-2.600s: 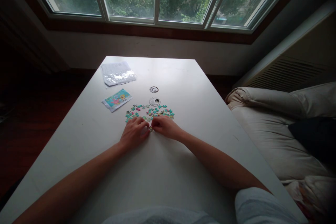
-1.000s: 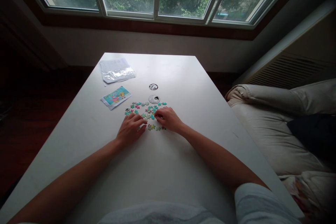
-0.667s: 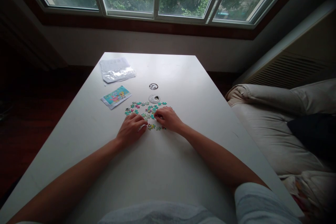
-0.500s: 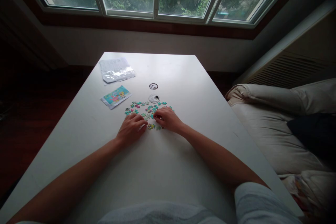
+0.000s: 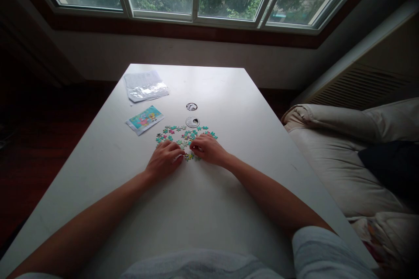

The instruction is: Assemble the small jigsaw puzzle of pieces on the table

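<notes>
Small jigsaw puzzle pieces [image 5: 184, 135], mostly green and teal with some pink, lie spread on the white table [image 5: 196, 209]. My left hand [image 5: 166, 157] rests at their near left side, thumb and forefinger closed at the edge of a yellow multicoloured puzzle piece cluster [image 5: 189, 156]. Just right of it, my right hand [image 5: 208, 148] is bent over the pieces with its fingers curled into a pinch. Whatever sits between those right fingertips is hidden. Both hands cover some of the pieces.
Beyond the pieces are two round inserts [image 5: 192, 122] set in the tabletop. To the left lies a colourful picture card [image 5: 145, 120], with papers in a clear plastic sleeve [image 5: 145, 87] behind it. A cushioned sofa [image 5: 327, 157] stands along the right side.
My right hand has shifted slightly left, toward the left fingertips, uncovering more teal pieces at its far right. The left hand stays nearly in place.
</notes>
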Motion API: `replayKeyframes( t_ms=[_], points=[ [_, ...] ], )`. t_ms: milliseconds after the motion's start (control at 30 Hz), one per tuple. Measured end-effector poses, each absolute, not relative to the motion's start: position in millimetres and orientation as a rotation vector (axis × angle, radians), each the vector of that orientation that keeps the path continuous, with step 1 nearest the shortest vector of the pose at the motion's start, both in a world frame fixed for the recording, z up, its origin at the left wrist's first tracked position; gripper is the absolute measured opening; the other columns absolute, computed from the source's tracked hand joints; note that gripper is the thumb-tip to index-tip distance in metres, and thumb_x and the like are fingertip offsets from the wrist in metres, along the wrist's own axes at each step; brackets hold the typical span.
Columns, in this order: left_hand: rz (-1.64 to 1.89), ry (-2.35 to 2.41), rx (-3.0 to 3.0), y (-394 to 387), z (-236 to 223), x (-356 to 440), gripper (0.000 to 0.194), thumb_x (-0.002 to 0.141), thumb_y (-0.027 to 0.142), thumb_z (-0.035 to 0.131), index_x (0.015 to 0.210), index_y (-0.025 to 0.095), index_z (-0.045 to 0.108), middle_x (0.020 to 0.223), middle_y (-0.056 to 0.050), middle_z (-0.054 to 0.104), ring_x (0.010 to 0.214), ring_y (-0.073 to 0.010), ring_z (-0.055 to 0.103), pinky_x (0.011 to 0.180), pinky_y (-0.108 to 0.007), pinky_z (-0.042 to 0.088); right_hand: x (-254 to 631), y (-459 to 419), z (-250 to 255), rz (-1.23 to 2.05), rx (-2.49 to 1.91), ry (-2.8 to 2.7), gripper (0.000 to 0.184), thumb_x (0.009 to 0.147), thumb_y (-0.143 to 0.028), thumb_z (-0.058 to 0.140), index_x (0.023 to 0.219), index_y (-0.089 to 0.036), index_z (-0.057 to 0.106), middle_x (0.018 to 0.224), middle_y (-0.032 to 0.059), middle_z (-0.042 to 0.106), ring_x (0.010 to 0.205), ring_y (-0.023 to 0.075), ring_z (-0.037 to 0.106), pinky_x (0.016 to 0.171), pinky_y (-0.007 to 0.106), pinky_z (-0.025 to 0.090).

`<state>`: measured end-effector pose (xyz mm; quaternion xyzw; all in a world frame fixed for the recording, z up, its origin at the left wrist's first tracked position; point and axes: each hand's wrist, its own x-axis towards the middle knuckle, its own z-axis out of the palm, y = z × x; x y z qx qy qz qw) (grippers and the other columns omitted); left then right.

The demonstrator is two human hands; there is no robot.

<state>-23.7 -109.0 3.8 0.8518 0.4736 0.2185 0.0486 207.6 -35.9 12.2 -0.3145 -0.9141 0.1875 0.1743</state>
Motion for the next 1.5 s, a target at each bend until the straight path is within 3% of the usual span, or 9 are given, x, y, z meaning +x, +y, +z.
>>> replayKeyframes(
  t_ms=[367, 633, 1033, 1500],
  points=[
    [0.654, 1.364, 2.649, -111, 6, -22, 0.017, 0.099, 0.028, 0.058, 0.103, 0.029, 0.074, 0.099, -0.004, 0.069, 0.094, -0.0220, 0.055, 0.087, -0.039, 0.046, 207, -38, 15, 0.535, -0.859, -2.606, 0.009, 0.093, -0.022, 0.063, 0.089, -0.021, 0.072, 0.082, 0.0030, 0.068, 0.088, 0.0189, 0.055, 0.085, 0.031, 0.031],
    [0.660, 1.450, 2.599, -107, 2, -25, 0.015, 0.096, 0.026, 0.061, 0.104, 0.027, 0.074, 0.101, -0.005, 0.070, 0.099, -0.0232, 0.056, 0.089, -0.040, 0.045, 209, -41, 19, 0.491, -0.783, -2.733, 0.015, 0.089, -0.034, 0.072, 0.101, -0.026, 0.073, 0.093, 0.0044, 0.065, 0.098, 0.0217, 0.053, 0.090, 0.034, 0.032],
    [0.624, 1.467, 2.584, -109, 4, -19, 0.013, 0.095, 0.028, 0.062, 0.102, 0.026, 0.073, 0.099, -0.005, 0.069, 0.097, -0.0235, 0.055, 0.089, -0.041, 0.044, 206, -44, 19, 0.538, -0.822, -2.742, 0.014, 0.088, -0.027, 0.072, 0.100, -0.022, 0.067, 0.102, 0.0061, 0.063, 0.103, 0.0226, 0.051, 0.090, 0.033, 0.034],
    [0.713, 1.569, 2.345, -110, 1, -16, 0.011, 0.091, 0.031, 0.065, 0.088, 0.026, 0.074, 0.089, -0.003, 0.069, 0.093, -0.0231, 0.059, 0.084, -0.040, 0.043, 200, -47, 15, 0.731, -0.754, -2.637, 0.012, 0.086, -0.015, 0.067, 0.096, -0.021, 0.066, 0.092, 0.0020, 0.068, 0.093, 0.0182, 0.057, 0.087, 0.030, 0.034]
  ],
)
